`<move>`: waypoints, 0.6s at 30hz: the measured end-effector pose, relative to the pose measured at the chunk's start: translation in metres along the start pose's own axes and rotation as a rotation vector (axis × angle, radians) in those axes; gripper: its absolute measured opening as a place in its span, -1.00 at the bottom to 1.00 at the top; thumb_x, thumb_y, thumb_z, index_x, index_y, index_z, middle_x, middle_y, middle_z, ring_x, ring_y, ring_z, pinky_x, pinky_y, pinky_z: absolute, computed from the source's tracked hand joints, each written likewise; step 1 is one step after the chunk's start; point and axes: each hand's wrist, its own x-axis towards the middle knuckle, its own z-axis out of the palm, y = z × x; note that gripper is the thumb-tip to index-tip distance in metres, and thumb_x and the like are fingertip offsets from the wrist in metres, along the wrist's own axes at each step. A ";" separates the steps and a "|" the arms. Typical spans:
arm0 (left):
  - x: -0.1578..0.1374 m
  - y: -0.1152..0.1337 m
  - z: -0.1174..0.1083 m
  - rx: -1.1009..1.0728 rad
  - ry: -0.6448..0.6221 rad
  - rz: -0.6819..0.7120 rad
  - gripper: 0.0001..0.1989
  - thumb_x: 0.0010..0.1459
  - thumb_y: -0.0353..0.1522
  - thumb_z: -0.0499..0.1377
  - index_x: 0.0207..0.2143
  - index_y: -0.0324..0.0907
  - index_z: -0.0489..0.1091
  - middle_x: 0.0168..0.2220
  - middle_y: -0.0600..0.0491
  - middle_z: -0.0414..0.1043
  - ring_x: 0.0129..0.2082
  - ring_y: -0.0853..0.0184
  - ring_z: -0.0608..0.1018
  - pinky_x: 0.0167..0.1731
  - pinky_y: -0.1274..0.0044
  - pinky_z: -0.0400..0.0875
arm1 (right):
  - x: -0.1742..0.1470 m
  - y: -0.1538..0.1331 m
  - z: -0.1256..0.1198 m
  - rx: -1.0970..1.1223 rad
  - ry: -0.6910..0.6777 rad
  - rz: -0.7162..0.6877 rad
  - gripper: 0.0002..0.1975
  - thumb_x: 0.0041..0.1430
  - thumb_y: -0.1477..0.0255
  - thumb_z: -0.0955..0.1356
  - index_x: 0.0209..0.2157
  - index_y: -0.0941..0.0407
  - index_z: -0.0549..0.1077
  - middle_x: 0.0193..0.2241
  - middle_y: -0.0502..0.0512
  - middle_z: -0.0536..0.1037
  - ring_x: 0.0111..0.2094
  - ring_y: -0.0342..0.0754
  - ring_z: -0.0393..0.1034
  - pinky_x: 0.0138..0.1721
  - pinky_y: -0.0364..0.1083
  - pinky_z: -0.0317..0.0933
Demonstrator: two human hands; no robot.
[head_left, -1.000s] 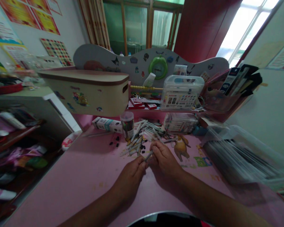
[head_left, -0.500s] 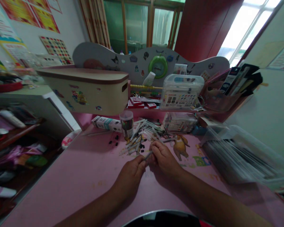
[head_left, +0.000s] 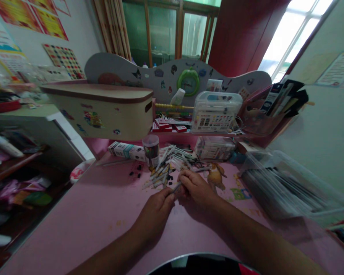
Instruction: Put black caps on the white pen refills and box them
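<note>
Between my two hands is a thin grey pen [head_left: 176, 187], slanting up to the right over the pink table [head_left: 109, 214]. My left hand [head_left: 157, 208] pinches its lower end. Closed around the upper end is my right hand [head_left: 197, 191], whose fingers hide the tip. Just beyond my hands lies a loose pile of white and grey pen pieces [head_left: 159, 178]. Small black caps [head_left: 170, 178] are scattered at its near edge, with several more to the left. A clear round tub [head_left: 151, 151] with dark contents stands behind the pile.
On the right sits a clear plastic bin [head_left: 286, 194] of long thin sticks. A clear marker case [head_left: 216, 149] and a white-and-teal carton [head_left: 126, 150] lie under the shelf. Above are a cream lidded box [head_left: 103, 114] and another marker case [head_left: 216, 114].
The view has shifted slightly, so the scene sits a little further left. Both hands keep their grip on the pen, with barely any movement.
</note>
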 end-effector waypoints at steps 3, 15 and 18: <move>0.000 0.001 -0.003 -0.014 -0.027 -0.012 -0.73 0.28 -0.23 0.04 -0.37 -0.13 0.46 -0.39 0.07 0.49 -0.34 0.23 0.47 -0.31 0.48 0.30 | 0.006 -0.017 -0.022 -0.279 -0.152 -0.062 -0.85 0.20 0.49 0.26 -0.44 0.13 0.40 -0.50 -0.01 0.41 -0.44 -0.13 0.29 -0.41 -0.18 0.14; -0.006 0.002 -0.007 -0.018 -0.010 -0.003 -0.74 0.12 -0.32 0.19 -0.12 -0.15 0.51 -0.28 0.00 0.49 -0.38 0.28 0.49 -0.41 0.50 0.36 | -0.031 -0.081 -0.059 -1.222 -0.314 -0.153 -0.83 0.20 0.58 0.33 -0.38 0.14 0.58 -0.28 0.15 0.54 -0.25 -0.03 0.37 -0.24 -0.10 0.14; -0.006 0.000 -0.008 -0.147 0.069 -0.076 -0.70 0.13 -0.25 0.21 -0.09 -0.15 0.48 -0.25 -0.02 0.46 -0.34 0.26 0.50 -0.44 0.52 0.37 | -0.054 -0.107 -0.115 -1.235 -0.084 -0.113 -0.85 0.22 0.53 0.32 -0.33 0.13 0.56 -0.31 0.12 0.53 -0.30 -0.05 0.37 -0.27 -0.10 0.16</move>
